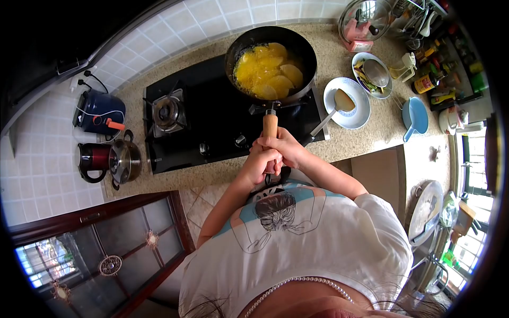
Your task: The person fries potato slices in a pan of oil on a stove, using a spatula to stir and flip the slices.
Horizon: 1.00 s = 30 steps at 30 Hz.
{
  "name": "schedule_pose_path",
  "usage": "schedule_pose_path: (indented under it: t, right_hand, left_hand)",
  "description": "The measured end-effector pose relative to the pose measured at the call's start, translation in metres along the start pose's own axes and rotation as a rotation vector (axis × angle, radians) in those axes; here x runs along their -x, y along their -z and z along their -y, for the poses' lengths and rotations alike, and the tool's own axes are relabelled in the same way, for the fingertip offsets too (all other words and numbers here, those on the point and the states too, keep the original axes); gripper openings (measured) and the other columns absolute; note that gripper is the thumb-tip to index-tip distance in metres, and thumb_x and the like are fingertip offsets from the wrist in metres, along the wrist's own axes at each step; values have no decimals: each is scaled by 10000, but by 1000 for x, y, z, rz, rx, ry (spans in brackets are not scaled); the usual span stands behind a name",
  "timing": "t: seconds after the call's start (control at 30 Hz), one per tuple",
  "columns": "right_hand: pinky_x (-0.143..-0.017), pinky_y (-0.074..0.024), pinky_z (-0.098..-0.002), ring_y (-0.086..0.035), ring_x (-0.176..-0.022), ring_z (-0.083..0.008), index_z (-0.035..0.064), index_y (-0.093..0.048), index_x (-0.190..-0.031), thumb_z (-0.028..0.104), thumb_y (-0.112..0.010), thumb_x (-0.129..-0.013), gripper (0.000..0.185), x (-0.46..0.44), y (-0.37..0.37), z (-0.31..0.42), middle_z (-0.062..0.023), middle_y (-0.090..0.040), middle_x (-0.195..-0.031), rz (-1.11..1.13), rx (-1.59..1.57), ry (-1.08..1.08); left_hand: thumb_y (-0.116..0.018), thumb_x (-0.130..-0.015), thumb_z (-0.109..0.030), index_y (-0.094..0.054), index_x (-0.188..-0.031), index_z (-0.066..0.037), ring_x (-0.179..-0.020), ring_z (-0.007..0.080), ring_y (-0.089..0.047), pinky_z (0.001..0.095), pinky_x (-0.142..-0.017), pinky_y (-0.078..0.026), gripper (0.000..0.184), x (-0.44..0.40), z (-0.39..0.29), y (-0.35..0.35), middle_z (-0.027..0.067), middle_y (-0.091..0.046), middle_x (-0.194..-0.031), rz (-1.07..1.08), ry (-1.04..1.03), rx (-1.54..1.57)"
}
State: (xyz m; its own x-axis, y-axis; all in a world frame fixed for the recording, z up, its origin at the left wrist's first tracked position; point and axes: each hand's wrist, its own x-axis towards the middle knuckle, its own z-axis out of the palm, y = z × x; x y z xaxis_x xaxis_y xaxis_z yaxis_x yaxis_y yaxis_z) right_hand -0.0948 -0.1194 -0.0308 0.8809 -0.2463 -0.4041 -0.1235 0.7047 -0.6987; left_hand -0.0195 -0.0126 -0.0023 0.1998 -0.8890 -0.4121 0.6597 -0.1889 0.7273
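A black wok [233, 47] with a wooden handle [270, 127] sits on the right burner of the black stove. Inside it, several flat yellow slices [279, 84] lie in bubbling yellow oil. My left hand [262, 163] is closed around the lower part of the handle. Just above and to its right, my right hand [286, 147] is also wrapped round the handle, the two hands touching. A spatula [343, 100] rests on a white plate [361, 114] right of the wok, its handle reaching toward the stove edge near my right forearm.
Left of the stove [204, 116] stand a lidded pot [125, 159] and a kettle [91, 161]. To the right are a bowl of food with a strainer [375, 72], a blue ladle-like scoop [416, 116] and several bottles [426, 83]. A glass lid [366, 18] leans behind.
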Motion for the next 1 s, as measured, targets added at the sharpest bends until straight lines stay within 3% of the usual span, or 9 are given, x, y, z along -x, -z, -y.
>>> schedule_pose_path:
  t: [0.43,0.5,0.7,0.73,0.83,1.0]
  right_hand:
    - [-664,-566,-329,-650,-794,-208,-23,-520,-992,167,-654,-858,268,3,-2,1,-143,-638,-928,-19,33,16]
    - [-385,-513,-276,-588,-509,-159,-54,-531,-941,160,-646,-848,261,4,-4,0,-118,-613,-774,-26,64,64]
    - [-380,-504,-274,-584,-485,-157,-68,-547,-905,154,-655,-844,255,15,-27,7,-102,-603,-710,16,89,92]
    - [-405,-501,-263,-591,-516,-149,-58,-555,-910,153,-648,-851,239,10,-24,12,-101,-610,-728,52,86,23]
    - [-418,-496,-256,-601,-550,-148,-47,-556,-930,171,-633,-867,240,-3,-20,22,-108,-616,-746,49,108,127]
    - [-359,-509,-297,-589,-495,-166,-45,-537,-932,171,-640,-855,251,-10,-13,14,-112,-608,-742,52,54,158]
  left_hand:
    - [-548,-771,-64,-417,-1014,-41,-471,160,-509,283,-414,-439,277,-3,8,-1,68,-477,-619,-31,16,39]
    - [-540,-772,-57,-413,-1022,-36,-462,158,-504,281,-406,-430,281,4,5,-4,67,-471,-610,-10,15,21]
    - [-528,-750,-52,-417,-1018,-24,-448,162,-498,285,-398,-412,292,26,-1,-10,71,-466,-580,-84,47,63]
    - [-530,-745,-56,-428,-988,-21,-447,163,-499,287,-400,-415,265,23,-6,-11,73,-470,-577,-79,-3,37]
    - [-540,-742,-72,-457,-869,-17,-447,165,-504,288,-410,-431,161,2,-15,-7,74,-476,-572,-43,-101,0]
    - [-551,-743,-71,-444,-883,-20,-450,169,-507,294,-396,-427,183,-2,-14,-5,76,-482,-594,-19,-78,-28]
